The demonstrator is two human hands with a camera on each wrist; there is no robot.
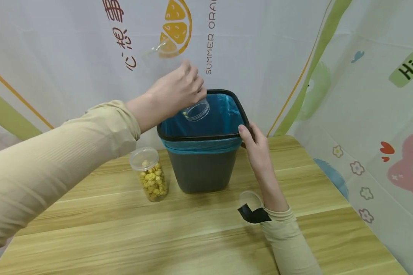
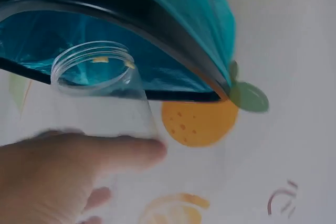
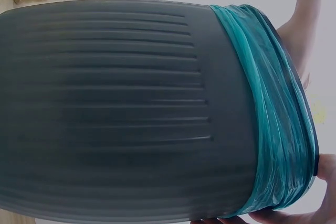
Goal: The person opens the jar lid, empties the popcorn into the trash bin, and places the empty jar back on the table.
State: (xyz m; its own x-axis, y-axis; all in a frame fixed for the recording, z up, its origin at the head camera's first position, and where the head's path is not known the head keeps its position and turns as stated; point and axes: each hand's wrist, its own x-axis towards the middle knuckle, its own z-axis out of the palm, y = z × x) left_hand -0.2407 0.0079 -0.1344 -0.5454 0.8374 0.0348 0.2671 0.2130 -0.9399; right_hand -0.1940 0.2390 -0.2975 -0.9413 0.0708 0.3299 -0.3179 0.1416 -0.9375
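Note:
My left hand (image 1: 177,88) holds a clear plastic jar (image 1: 197,111) tilted mouth-down over the bin. A few small yellow crumbs (image 2: 100,59) cling inside near the jar's mouth; otherwise it looks see-through. Beneath it stands a dark grey trash bin (image 1: 203,172), lined with a blue-green plastic bag (image 1: 227,109) folded over the black rim. At the bin's right side my right hand (image 1: 257,147) grips the rim, thumb on top and fingers curled below the edge. The bottom of the bag is hidden.
Left of the bin, a lidded clear jar of yellow popcorn (image 1: 153,181) stands on the wooden table (image 1: 141,236). A round clear lid (image 1: 250,198) lies by my right wrist, partly behind a black strap piece (image 1: 254,214). Printed curtains (image 1: 261,57) hang close behind and to the right.

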